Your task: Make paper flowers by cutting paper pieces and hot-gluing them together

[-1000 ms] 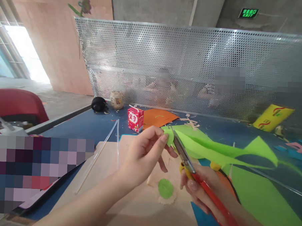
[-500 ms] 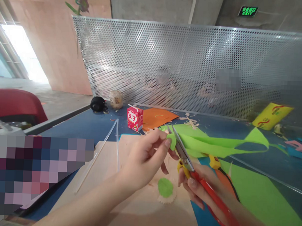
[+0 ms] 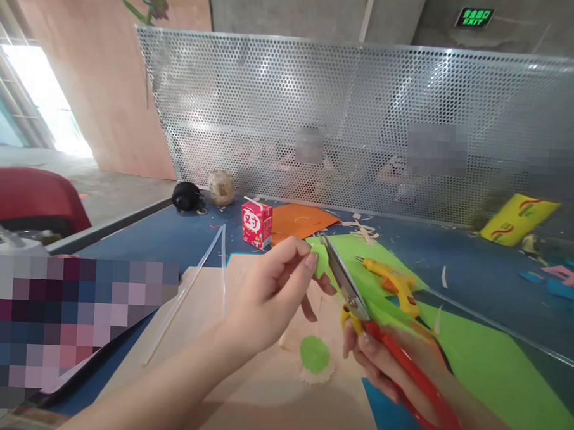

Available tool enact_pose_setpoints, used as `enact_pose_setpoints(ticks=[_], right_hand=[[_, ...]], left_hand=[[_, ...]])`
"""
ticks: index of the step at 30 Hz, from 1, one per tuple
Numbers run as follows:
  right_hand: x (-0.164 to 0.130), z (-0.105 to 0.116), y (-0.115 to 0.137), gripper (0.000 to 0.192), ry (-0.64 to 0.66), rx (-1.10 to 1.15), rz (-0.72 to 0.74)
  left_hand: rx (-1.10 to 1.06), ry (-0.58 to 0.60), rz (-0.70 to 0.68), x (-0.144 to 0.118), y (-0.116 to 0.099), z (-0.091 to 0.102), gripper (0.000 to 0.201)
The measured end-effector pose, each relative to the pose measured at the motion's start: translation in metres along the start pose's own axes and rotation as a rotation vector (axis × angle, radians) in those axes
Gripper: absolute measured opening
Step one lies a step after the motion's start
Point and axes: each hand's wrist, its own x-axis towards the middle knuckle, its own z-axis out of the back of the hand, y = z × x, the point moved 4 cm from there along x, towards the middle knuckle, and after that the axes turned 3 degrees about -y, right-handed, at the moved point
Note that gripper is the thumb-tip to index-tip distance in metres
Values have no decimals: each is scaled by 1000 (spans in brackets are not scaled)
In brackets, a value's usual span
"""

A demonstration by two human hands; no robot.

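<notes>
The long green strip no longer stretches right from your scissors [image 3: 348, 284] in its raised, looping band. Green paper [image 3: 388, 313] now lies beside the scissors, just beyond your right hand [image 3: 380, 352], covering a patch that showed blue half a second ago; you cannot tell for certain that it is the same strip. With the band gone, the glue gun [image 3: 400, 284] comes into view from nozzle to handle, where only its yellow handle end showed. The far right of the sheet [image 3: 385, 254] beneath it, a pale scrap [image 3: 445, 277] and more of the clear rod [image 3: 496, 324] are uncovered too.
</notes>
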Motion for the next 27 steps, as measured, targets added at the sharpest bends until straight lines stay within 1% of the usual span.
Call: enact_pose_setpoints(ticks=[3,5,9,11,16,20,22,25,27], right_hand=[[2,-7,2,45,96,136,-14],[2,-11,4,43,106,189,-3],[0,-12,5,42,29,156,67],[-1,-12,5,43,13,131,85],[-3,-12,9,46,55,65,90],[-3,-10,11,43,-16,34,96],[-2,-10,9,41,-25,44,97],[2,-8,6,35,-16,72,100],[4,-5,7,29,-56,107,141]], left_hand=[[-1,-18,13,0,0,-1,17],[-7,-30,25,0,1,-1,16],[-13,-42,33,0,3,-3,15],[-8,-36,26,-1,3,-3,15],[-16,-32,14,-2,3,-3,15],[-23,-34,2,-3,2,-3,15],[-26,-26,1,-3,3,-4,17],[-21,7,12,-3,4,-6,18],[-10,32,23,-3,5,-8,18]])
